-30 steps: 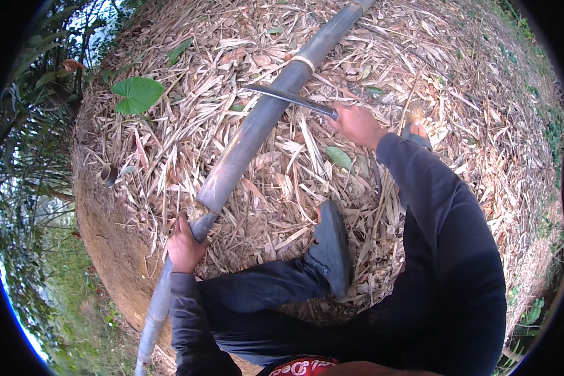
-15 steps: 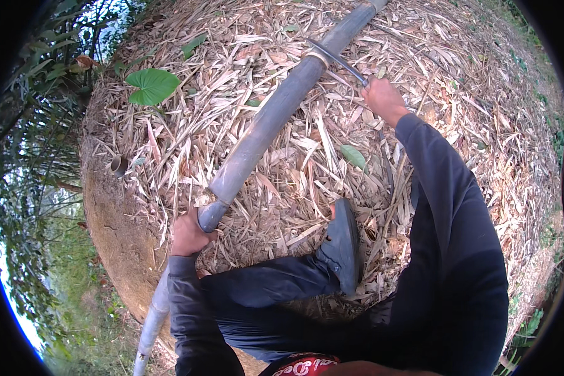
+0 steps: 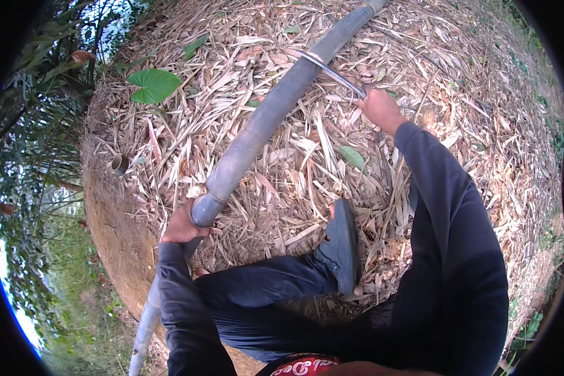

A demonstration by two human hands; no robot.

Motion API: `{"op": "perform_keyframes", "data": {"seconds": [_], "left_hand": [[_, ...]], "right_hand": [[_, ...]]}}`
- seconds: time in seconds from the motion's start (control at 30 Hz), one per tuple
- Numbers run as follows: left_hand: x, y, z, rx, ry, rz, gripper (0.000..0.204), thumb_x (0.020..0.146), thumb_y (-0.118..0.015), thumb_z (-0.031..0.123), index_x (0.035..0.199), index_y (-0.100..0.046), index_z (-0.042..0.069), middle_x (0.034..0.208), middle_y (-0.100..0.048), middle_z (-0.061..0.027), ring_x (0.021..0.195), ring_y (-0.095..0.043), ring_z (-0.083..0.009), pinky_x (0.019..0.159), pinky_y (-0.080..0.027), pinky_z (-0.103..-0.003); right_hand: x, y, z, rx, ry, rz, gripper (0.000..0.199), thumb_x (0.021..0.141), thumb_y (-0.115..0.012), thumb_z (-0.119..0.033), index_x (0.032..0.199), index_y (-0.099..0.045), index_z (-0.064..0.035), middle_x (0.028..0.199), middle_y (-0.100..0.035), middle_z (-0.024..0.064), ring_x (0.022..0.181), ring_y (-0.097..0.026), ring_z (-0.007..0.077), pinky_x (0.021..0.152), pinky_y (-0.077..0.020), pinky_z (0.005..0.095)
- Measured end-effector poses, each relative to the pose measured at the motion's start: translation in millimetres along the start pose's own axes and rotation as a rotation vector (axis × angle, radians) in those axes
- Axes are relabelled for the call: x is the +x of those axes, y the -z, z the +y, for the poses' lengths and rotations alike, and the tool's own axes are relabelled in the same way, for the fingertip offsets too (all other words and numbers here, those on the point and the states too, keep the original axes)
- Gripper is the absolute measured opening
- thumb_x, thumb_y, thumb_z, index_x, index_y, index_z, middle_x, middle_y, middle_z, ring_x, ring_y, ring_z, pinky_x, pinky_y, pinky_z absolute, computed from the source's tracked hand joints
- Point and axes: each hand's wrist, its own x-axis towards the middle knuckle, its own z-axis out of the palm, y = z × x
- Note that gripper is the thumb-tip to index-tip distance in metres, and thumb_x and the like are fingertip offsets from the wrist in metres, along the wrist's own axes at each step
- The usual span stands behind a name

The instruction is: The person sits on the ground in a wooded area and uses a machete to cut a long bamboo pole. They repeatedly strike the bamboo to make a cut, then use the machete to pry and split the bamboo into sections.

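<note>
Your left hand is wrapped around a long, round, grey bamboo pole; well apart from it, your right hand holds tight to a thin, shiny metal blade, which crosses the pole; dry, papery leaves lie between your hands

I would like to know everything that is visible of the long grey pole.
The long grey pole looks like bamboo: round, with ring-like joints. It slants over dry leaves from lower left to the top edge, where the picture cuts it off. The left hand grips it, and the sleeve hides part of it. The thin blade in the right hand crosses it near a joint; contact is unclear.
</note>
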Motion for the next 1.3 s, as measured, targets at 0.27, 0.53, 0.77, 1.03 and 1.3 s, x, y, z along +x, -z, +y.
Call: {"op": "perform_keyframes", "data": {"seconds": [0.27,0.53,0.77,1.03,1.3], "left_hand": [[9.3,-2.8,-9.8,-0.176,-0.034,-0.07,0.096,0.052,-0.091,0.016,0.14,-0.057,0.004,0.124,-0.069,-0.0174,0.115,-0.067,-0.0325,0.107,-0.048,-0.039],[13.3,15.2,-15.0,-0.251,0.032,-0.201,0.094,0.054,-0.093,0.018,0.139,-0.056,0.001,0.126,-0.069,-0.015,0.117,-0.064,-0.0288,0.108,-0.045,-0.037],[15.6,14.7,-20.7,-0.289,0.031,-0.212,0.095,0.053,-0.092,0.017,0.14,-0.056,0.002,0.124,-0.07,-0.0135,0.116,-0.065,-0.0275,0.107,-0.045,-0.037],[15.2,18.7,-16.0,-0.332,0.002,-0.249,0.089,0.055,-0.091,0.017,0.136,-0.059,0.001,0.121,-0.071,-0.0127,0.113,-0.065,-0.0282,0.106,-0.046,-0.038],[24.5,15.3,-41.9,-0.33,0.0,-0.284,0.093,0.056,-0.096,0.015,0.138,-0.056,-0.001,0.126,-0.068,-0.0133,0.116,-0.062,-0.0257,0.106,-0.044,-0.037]], "right_hand": [[-0.1,-6.1,-10.3,-0.007,0.051,-0.007,0.032,0.095,-0.067,-0.028,0.107,-0.065,0.002,0.092,-0.072,0.0242,0.092,-0.072,0.0427,0.084,-0.0561,0.0512],[-16.9,-3.3,-4.2,-0.053,0.108,-0.057,0.033,0.095,-0.068,-0.029,0.11,-0.065,-0.0004,0.091,-0.072,0.0246,0.088,-0.071,0.0449,0.082,-0.0564,0.054],[2.0,-9.8,-6.3,-0.022,0.11,0.001,0.032,0.093,-0.068,-0.027,0.11,-0.064,-0.0003,0.093,-0.072,0.0248,0.09,-0.071,0.0445,0.082,-0.0563,0.0531],[-10.6,-7.3,0.8,-0.068,0.095,-0.059,0.033,0.094,-0.065,-0.028,0.11,-0.064,0.0003,0.09,-0.072,0.0253,0.088,-0.071,0.0448,0.082,-0.0562,0.0529],[-8.5,-6.6,-5.3,-0.061,0.084,-0.031,0.03,0.095,-0.064,-0.029,0.105,-0.065,-0.0001,0.088,-0.072,0.0252,0.088,-0.071,0.0451,0.08,-0.0564,0.0529]]}}
